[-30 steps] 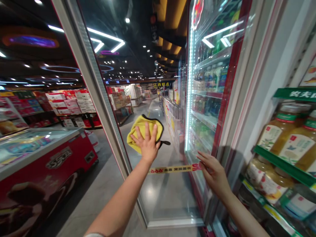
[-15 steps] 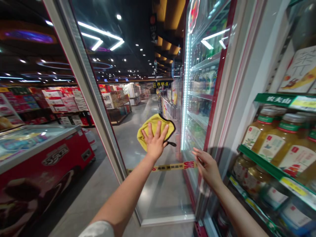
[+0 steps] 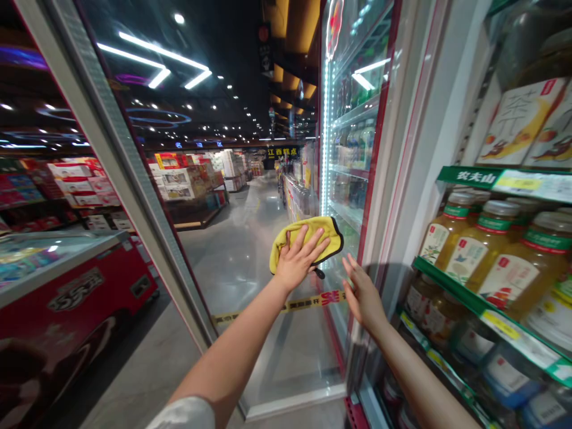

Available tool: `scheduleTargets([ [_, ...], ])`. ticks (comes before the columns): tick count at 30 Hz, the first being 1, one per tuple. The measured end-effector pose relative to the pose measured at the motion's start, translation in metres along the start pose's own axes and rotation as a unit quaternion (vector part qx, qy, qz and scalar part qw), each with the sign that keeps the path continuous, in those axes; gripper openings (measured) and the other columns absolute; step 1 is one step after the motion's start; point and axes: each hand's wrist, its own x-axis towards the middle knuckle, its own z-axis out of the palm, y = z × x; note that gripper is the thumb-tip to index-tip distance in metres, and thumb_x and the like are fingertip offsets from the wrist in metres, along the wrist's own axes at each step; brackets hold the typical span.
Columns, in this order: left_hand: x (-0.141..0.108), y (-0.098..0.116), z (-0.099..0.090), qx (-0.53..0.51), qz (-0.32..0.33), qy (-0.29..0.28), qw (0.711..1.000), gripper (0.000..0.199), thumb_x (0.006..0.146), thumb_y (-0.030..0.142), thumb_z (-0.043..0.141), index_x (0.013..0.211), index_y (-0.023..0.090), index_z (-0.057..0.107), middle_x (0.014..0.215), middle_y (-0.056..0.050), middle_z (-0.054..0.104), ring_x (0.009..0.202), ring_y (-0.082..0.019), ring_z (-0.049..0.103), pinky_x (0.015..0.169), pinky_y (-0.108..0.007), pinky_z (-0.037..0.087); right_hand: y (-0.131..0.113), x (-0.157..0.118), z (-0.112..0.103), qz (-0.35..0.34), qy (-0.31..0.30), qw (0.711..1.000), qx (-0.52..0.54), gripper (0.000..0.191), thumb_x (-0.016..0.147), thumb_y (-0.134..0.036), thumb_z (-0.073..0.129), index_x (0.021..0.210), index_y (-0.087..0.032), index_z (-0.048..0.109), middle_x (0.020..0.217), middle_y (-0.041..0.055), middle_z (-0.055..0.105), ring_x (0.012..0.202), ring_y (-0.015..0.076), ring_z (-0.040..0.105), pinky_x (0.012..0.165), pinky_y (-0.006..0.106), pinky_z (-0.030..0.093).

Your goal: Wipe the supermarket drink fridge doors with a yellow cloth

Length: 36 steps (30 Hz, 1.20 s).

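My left hand [image 3: 298,257] lies flat with spread fingers on a yellow cloth [image 3: 329,233] with a black border, pressing it against the glass door [image 3: 241,262]. A small black loop hangs from the cloth's lower edge. To the right of the cloth, my right hand [image 3: 363,292] is open with its fingers stretched out, close to the door's right edge. Nothing shows in it, and I cannot tell whether it touches the glass. A yellow printed strip [image 3: 304,302] runs across the door below the cloth.
On the right, fridge shelves carry several juice bottles [image 3: 465,256] behind a green shelf edge [image 3: 473,298]. A metal door frame [image 3: 120,179] slants at left. Beyond it stands a red chest freezer [image 3: 75,292]. Through the glass appear stacked boxes [image 3: 179,179] and a lit drinks cabinet [image 3: 353,143].
My left hand and the cloth have moved right and slightly down across the glass, closer to my right hand. My right hand's fingers have spread and point more upward. The view has turned right.
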Motion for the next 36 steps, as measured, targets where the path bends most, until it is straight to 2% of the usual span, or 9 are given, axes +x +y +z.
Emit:
scheduleTargets([
  [3, -0.029, -0.013, 0.007, -0.004, 0.043, -0.032, 0.999, 0.096, 0.081, 0.04, 0.076, 0.158, 0.041, 0.019, 0.166, 0.002, 0.022, 0.157, -0.029, 0.003, 0.126, -0.056, 0.011, 0.007, -0.013, -0.001, 0.006, -0.011, 1.0, 0.015, 0.053, 0.096, -0.019, 0.045, 0.148, -0.022, 0.049, 0.156, 0.0146, 0.047, 0.143, 0.0278, 0.047, 0.114, 0.052, 0.044],
  [6, -0.045, -0.02, 0.011, -0.026, -0.097, 0.007, 0.995, 0.098, 0.078, 0.037, 0.08, 0.157, 0.043, 0.022, 0.165, -0.001, 0.025, 0.156, -0.035, 0.005, 0.123, -0.064, 0.004, 0.018, -0.025, -0.008, 0.03, -0.011, 0.999, 0.019, 0.052, 0.094, -0.02, 0.048, 0.145, -0.022, 0.053, 0.153, 0.0149, 0.051, 0.14, 0.0286, 0.05, 0.113, 0.052, 0.046],
  [10, -0.01, 0.005, 0.017, -0.031, -0.22, 0.079, 0.972, 0.104, 0.074, 0.036, 0.083, 0.159, 0.038, 0.022, 0.168, -0.006, 0.014, 0.154, -0.043, -0.004, 0.116, -0.077, 0.0, 0.026, -0.025, -0.012, 0.044, 0.003, 0.999, 0.023, 0.053, 0.094, -0.019, 0.047, 0.147, -0.022, 0.051, 0.152, 0.0144, 0.051, 0.141, 0.0272, 0.049, 0.115, 0.052, 0.043],
  [14, 0.015, 0.018, 0.022, -0.013, 0.001, 0.012, 1.0, 0.093, 0.083, 0.032, 0.074, 0.159, 0.039, 0.02, 0.168, 0.0, 0.014, 0.156, -0.032, -0.004, 0.124, -0.063, 0.012, 0.026, -0.02, -0.007, 0.045, 0.011, 0.998, 0.038, 0.054, 0.095, -0.019, 0.044, 0.149, -0.02, 0.048, 0.154, 0.0155, 0.049, 0.143, 0.0266, 0.047, 0.117, 0.052, 0.041],
  [18, -0.009, -0.004, 0.025, -0.001, 0.178, -0.055, 0.983, 0.09, 0.086, 0.024, 0.067, 0.159, 0.04, 0.018, 0.167, 0.004, 0.018, 0.157, -0.022, 0.004, 0.122, -0.047, 0.028, 0.034, -0.029, -0.004, 0.058, 0.009, 0.997, 0.041, 0.053, 0.094, -0.019, 0.046, 0.147, -0.019, 0.051, 0.153, 0.0162, 0.05, 0.141, 0.0274, 0.049, 0.116, 0.052, 0.042],
  [24, 0.014, 0.03, 0.025, -0.014, -0.061, 0.008, 0.998, 0.091, 0.085, 0.029, 0.069, 0.159, 0.039, 0.017, 0.167, 0.002, 0.018, 0.156, -0.035, 0.004, 0.121, -0.067, 0.015, 0.046, -0.036, -0.011, 0.088, 0.052, 0.994, 0.041, 0.052, 0.092, -0.018, 0.048, 0.144, -0.022, 0.056, 0.148, 0.0143, 0.055, 0.138, 0.0269, 0.053, 0.114, 0.053, 0.045],
  [26, 0.034, 0.048, 0.026, -0.023, -0.033, 0.013, 0.999, 0.087, 0.088, 0.027, 0.063, 0.16, 0.037, 0.016, 0.167, 0.001, 0.014, 0.157, -0.033, 0.003, 0.121, -0.064, 0.021, 0.047, -0.034, -0.015, 0.093, 0.055, 0.993, 0.037, 0.054, 0.092, -0.018, 0.048, 0.145, -0.023, 0.055, 0.149, 0.0135, 0.055, 0.138, 0.0266, 0.053, 0.114, 0.053, 0.044],
  [31, 0.044, 0.049, 0.032, -0.05, 0.22, -0.038, 0.974, 0.086, 0.087, 0.013, 0.054, 0.16, 0.036, 0.016, 0.168, 0.006, 0.013, 0.157, -0.02, 0.007, 0.114, -0.04, 0.039, 0.05, -0.036, -0.027, 0.105, 0.057, 0.993, 0.023, 0.055, 0.091, -0.016, 0.047, 0.145, -0.025, 0.055, 0.149, 0.0101, 0.056, 0.138, 0.0253, 0.053, 0.117, 0.052, 0.042],
  [36, 0.063, 0.068, 0.027, -0.082, 0.086, -0.016, 0.993, 0.083, 0.088, 0.022, 0.059, 0.16, 0.035, 0.019, 0.168, 0.002, 0.02, 0.157, -0.027, 0.009, 0.124, -0.054, 0.021, 0.046, -0.035, -0.045, 0.105, 0.084, 0.991, 0.011, 0.054, 0.092, -0.018, 0.046, 0.146, -0.024, 0.054, 0.145, 0.01, 0.06, 0.136, 0.0253, 0.055, 0.115, 0.051, 0.045],
])
